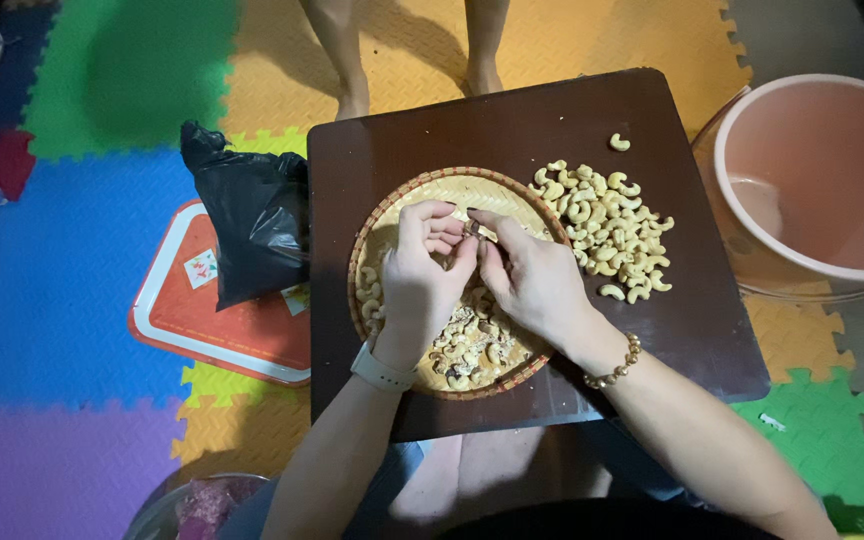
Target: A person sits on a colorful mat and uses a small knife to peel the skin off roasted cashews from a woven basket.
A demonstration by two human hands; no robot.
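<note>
1. Head view, looking straight down: both hands meet over a round woven tray (384, 222) that sits on a dark brown worktop (432, 125).
2. Left hand (422, 268), with a white wrist band, has its fingers curled in and pinched on a small cashew piece (472, 229) held above the tray.
3. Right hand (532, 280), with a gold bead bracelet, presses its thumb and forefinger onto the same piece; the two hands touch at the fingertips.
4. Tray holds unsorted cashews mixed with skin flakes (467, 350), mostly below the hands.
5. Heap of pale peeled cashews (607, 230) lies on the worktop just right of the tray; one lone nut (619, 142) lies apart near the far edge.
6. Black plastic bag (252, 215) rests on a red tray (212, 325) left of the worktop.
7. Pink bucket (812, 170) stands on the floor mats to the right.
8. Another person's bare legs (352, 60) stand beyond the worktop.
</note>
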